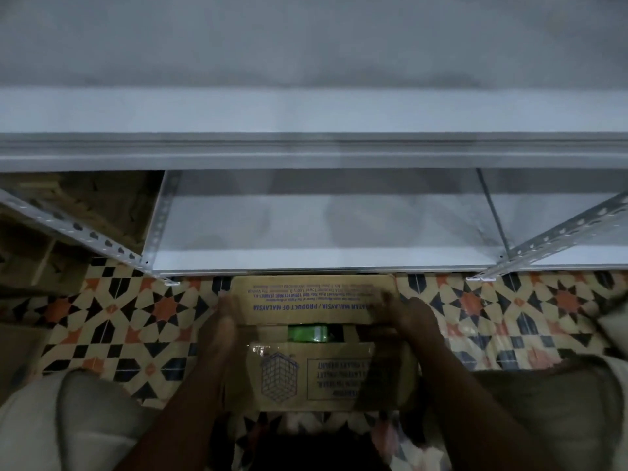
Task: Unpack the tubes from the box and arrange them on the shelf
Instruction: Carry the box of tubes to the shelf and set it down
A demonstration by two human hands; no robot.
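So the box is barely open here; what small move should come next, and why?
Probably fold the far flap back toward the shelf: the left hand and right hand hold it, and only a strip of green packaging shows in the gap beside the near flap.

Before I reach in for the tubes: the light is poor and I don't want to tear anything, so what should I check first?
1. Box open wide enough: not ok, only a narrow gap shows between its flaps.
2. Left hand and right hand on the far flap: ok.
3. Firm grip on that flap: cannot tell, both hands are blurred.
4. Contents are tubes: cannot tell, only green packaging shows in the gap.
5. Lower shelf close by: ok, its front edge lies right behind the box.
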